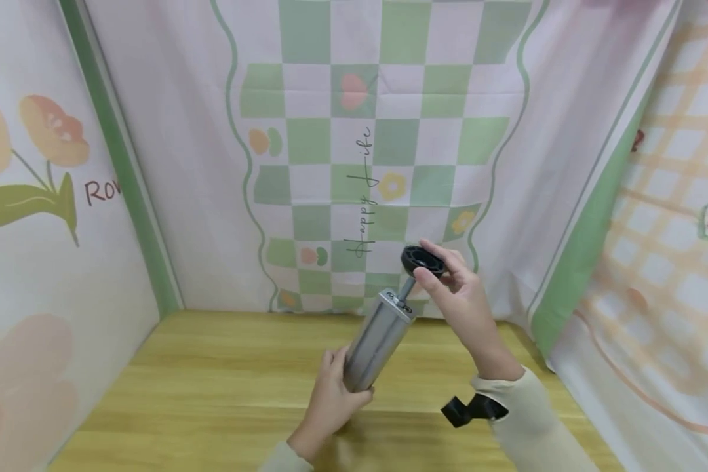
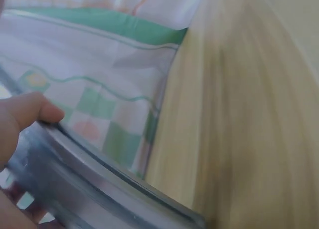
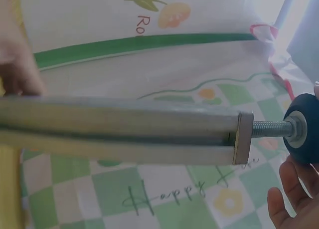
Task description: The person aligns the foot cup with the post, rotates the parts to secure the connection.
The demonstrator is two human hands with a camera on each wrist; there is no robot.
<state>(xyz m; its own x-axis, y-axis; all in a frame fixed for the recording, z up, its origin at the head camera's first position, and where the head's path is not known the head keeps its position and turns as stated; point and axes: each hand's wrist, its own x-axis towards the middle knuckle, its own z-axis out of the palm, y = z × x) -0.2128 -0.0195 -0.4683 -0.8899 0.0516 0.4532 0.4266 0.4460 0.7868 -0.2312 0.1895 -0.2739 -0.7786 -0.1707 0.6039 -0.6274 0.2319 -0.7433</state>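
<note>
A grey metal profile leg (image 1: 379,342) is held up at a slant above the table. My left hand (image 1: 330,401) grips its lower end, fingers and thumb around it. From the square end plate (image 3: 243,138) a threaded rod (image 3: 271,129) with a nut sticks out. The rod carries a round black levelling foot (image 1: 422,259). My right hand (image 1: 465,300) pinches the foot's rim between thumb and fingers. In the left wrist view the left thumb (image 2: 37,109) presses on the profile's edge; the image is blurred there.
A wood-grain table (image 1: 224,367) lies beneath the hands. Behind it hangs a checkered green and white cloth (image 1: 307,141), with printed cloth walls on both sides. A black strap mount (image 1: 472,410) sits on the right wrist.
</note>
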